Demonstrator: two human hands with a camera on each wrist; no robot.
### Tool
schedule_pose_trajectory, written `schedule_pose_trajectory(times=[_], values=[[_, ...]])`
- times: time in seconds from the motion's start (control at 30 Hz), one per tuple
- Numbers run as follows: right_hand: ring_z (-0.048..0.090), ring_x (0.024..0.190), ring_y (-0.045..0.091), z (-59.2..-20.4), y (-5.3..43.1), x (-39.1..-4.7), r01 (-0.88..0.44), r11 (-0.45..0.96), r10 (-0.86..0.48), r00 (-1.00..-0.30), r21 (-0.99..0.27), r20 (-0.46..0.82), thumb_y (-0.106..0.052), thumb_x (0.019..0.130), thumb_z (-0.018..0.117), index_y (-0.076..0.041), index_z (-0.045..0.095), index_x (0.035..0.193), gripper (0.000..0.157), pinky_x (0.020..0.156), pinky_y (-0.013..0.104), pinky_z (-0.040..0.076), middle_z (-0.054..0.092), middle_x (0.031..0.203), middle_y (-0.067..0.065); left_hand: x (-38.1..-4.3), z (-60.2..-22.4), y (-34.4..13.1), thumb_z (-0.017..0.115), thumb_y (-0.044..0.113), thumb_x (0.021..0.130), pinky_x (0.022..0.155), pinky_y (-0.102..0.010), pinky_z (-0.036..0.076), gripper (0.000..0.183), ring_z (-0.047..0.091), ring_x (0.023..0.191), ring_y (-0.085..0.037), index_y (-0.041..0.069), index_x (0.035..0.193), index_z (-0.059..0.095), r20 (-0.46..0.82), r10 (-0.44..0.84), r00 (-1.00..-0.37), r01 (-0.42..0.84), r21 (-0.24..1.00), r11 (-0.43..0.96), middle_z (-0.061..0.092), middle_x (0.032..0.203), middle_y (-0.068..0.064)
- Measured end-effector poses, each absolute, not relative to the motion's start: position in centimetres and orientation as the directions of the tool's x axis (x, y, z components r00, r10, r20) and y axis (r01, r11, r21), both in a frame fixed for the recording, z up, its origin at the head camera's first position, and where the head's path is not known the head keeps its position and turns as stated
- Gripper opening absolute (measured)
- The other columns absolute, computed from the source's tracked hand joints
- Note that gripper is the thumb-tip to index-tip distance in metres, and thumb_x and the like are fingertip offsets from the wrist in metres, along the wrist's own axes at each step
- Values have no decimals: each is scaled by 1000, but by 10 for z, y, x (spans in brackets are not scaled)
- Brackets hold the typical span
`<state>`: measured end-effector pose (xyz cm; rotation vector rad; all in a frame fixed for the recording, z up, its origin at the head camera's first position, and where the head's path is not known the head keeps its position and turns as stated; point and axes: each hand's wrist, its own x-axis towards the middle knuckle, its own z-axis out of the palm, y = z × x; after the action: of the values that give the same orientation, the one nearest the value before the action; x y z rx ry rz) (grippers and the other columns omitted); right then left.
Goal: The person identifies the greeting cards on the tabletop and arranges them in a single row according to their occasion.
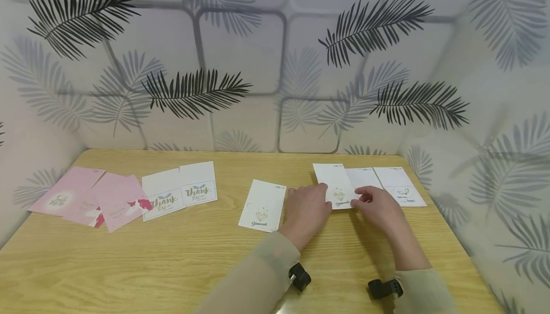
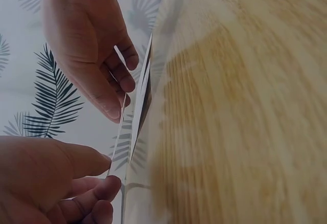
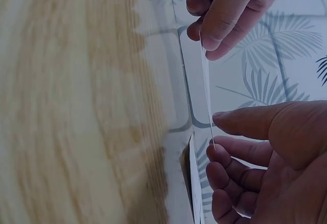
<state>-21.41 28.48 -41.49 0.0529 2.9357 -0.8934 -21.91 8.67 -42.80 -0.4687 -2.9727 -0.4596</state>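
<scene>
Both hands hold a white card with a gold diamond print. My left hand pinches its left edge between thumb and fingers. At its lower right corner, my right hand has the card between thumb and fingertips. In the left wrist view the held card is a thin edge-on line, raised off the table, between the left hand and the right hand. It partly covers another white card. A matching diamond card lies left of my left hand.
A white card with small gold print lies at the far right. To the left are two white "Thank You" cards and several overlapping pink cards. The wooden table meets a leaf-patterned wall covering behind and at the right.
</scene>
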Motion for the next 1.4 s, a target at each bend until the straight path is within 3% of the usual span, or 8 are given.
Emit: schedule_pose_trajectory(times=[0.33,1.0,1.4], values=[[66,113,39,-418,289,-216,63,825,-8,-992,-562,-122,-25,106,73,7,66,143,49,103,60,50,72,124,23,-223,-433,91,78,37,104,82,-41,48,27,74,90,-22,19,125,78,118,282,-952,304,266,915,79,100,4],[70,112,38,-418,283,-215,40,841,-40,-990,-540,-136,-26,104,74,6,71,136,46,96,56,55,75,123,21,-228,-438,91,76,33,105,83,-42,47,21,72,87,-22,17,119,78,96,289,-952,304,266,915,78,96,1],[68,124,44,-417,282,-214,-2,884,-61,-992,-467,-111,-27,104,74,6,73,135,46,104,60,53,73,132,25,-230,-434,95,74,33,107,83,-42,46,18,68,85,-22,17,113,77,41,294,-955,296,233,926,75,92,0]])
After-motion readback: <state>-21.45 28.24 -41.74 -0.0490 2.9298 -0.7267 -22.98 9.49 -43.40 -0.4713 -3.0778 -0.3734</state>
